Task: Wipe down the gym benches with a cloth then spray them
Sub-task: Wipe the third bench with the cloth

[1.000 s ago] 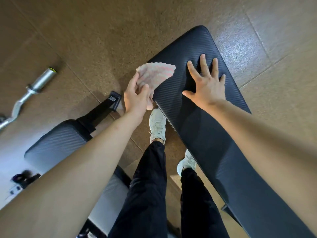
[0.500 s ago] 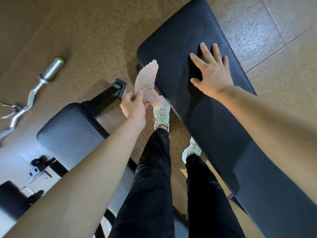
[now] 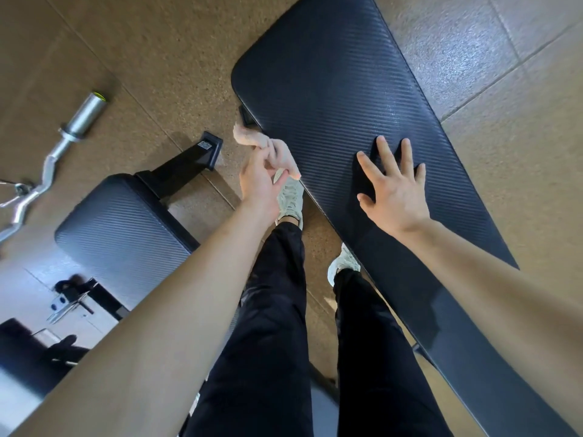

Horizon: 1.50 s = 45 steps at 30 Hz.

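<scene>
A long black ribbed bench pad runs from top centre to the lower right. My right hand lies flat on it with fingers spread. My left hand pinches a crumpled pale pink cloth at the pad's left edge. The cloth hangs bunched beside the edge, partly hidden by my fingers. No spray bottle is in view.
A second black bench pad with a black frame foot lies at the left. A chrome curl bar rests on the brown floor at far left. My legs and white shoes stand between the two benches.
The cloth has gone from spread out to bunched in my left hand, at the pad's left edge. My right hand stays flat on the pad, now further from its end. The view shifted down.
</scene>
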### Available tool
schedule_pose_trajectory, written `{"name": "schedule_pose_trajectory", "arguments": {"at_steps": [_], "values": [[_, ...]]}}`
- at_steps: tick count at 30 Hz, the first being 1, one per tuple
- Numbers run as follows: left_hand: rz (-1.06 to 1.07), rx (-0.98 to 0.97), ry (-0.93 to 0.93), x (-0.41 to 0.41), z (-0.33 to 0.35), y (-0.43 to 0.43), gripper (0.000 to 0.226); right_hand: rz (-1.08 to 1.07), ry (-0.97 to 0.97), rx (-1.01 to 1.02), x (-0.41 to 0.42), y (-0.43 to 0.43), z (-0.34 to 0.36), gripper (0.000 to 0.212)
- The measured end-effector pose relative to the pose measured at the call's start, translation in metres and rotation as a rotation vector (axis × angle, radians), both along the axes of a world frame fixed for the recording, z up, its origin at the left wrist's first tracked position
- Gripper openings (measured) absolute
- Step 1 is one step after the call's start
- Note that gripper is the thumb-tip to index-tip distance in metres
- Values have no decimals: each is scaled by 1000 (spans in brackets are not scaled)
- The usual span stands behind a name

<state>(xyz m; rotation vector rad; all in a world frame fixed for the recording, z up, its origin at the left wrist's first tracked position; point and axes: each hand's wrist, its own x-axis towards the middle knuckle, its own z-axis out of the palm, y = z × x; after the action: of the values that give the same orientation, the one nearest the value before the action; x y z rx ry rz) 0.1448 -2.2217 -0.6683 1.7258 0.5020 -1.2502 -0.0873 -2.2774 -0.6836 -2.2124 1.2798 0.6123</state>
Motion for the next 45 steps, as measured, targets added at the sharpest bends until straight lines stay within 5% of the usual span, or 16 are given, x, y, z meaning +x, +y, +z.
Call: {"name": "schedule_pose_trajectory", "arguments": {"at_steps": [12, 17, 22, 27, 32, 34, 36, 39, 42, 45], "values": [[-122, 115, 133, -74, 13, 46, 60, -96, 0, 38, -53, 39, 9, 76], [-196, 144, 186, -111, 21, 68, 49, -383, -49, -53, -89, 74, 22, 71], [-284, 177, 239, -145, 28, 77, 35, -763, 102, -79, -133, 126, 24, 79], [-438, 207, 328, -161, 33, 89, 43, -807, 82, 78, -143, 168, 11, 96], [-626, 261, 368, -162, 31, 95, 49, -1010, -179, -32, -130, 184, 14, 66], [-730, 285, 382, -154, 27, 95, 56, -1366, -288, -74, -109, 202, 21, 44], [-878, 315, 397, -145, 24, 93, 64, -1961, -306, -13, -83, 219, 26, 21], [-1104, 399, 345, -136, 22, 86, 70, -2701, -545, 645, -50, 232, 30, 23], [-1330, 444, 226, -135, 21, 76, 68, -2766, -1135, 1131, -31, 233, 28, 49], [-1526, 433, 74, -127, 20, 65, 75, -2750, -1468, 1141, -16, 220, 22, 51]]}}
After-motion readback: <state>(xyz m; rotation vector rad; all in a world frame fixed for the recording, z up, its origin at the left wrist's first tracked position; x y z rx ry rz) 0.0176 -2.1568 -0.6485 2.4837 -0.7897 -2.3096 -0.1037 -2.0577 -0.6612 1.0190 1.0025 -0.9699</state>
